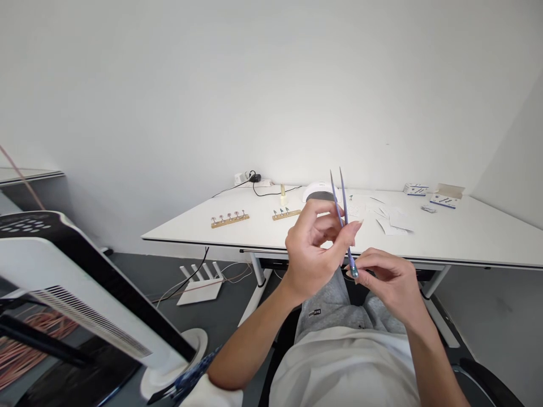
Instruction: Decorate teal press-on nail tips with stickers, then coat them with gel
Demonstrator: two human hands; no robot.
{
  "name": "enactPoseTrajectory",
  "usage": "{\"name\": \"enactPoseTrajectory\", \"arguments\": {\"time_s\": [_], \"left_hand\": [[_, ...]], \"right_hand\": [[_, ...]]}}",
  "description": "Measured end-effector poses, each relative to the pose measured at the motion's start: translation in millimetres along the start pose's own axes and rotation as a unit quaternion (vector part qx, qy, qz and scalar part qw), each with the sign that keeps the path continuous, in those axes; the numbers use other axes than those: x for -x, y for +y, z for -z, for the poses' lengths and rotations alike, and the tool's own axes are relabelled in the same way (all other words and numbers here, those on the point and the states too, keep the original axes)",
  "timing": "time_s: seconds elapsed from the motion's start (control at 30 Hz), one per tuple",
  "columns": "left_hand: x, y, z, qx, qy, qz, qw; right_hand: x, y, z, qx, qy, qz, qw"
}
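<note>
My left hand (316, 251) is raised in front of me, fingers curled around the lower part of blue tweezers (341, 209) whose two tips point up and stand apart. My right hand (388, 280) sits just below and to the right, fingertips pinched at the tweezers' bottom end (353, 272). Both hands hover over my lap, short of the white table (466, 237).
On the table lie two wooden strips with small pieces (229, 219) (287, 213), a white dome lamp (319, 192), a small yellow bottle (282, 195), loose paper slips (392, 220) and small boxes (445, 198). A white fan unit (85, 294) stands at my left; a router (199, 282) lies on the floor.
</note>
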State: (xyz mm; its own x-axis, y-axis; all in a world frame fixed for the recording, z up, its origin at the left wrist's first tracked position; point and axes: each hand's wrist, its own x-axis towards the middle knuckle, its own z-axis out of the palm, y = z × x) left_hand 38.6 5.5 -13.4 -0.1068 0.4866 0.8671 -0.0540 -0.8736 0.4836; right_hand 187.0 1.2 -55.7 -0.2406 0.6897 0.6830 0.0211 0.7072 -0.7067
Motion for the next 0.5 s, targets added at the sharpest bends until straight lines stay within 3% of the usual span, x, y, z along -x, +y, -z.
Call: {"name": "enactPoseTrajectory", "arguments": {"time_s": [0.2, 0.5], "left_hand": [[-1.5, 0.8, 2.3, -0.007, 0.022, -0.032, 0.999], [-0.8, 3.4, -1.1, 0.046, 0.023, -0.006, 0.999]], "right_hand": [[-1.9, 7.2, 1.5, -0.048, 0.009, -0.034, 0.998], [-1.3, 4.0, 1.7, -0.063, 0.001, -0.038, 0.997]]}}
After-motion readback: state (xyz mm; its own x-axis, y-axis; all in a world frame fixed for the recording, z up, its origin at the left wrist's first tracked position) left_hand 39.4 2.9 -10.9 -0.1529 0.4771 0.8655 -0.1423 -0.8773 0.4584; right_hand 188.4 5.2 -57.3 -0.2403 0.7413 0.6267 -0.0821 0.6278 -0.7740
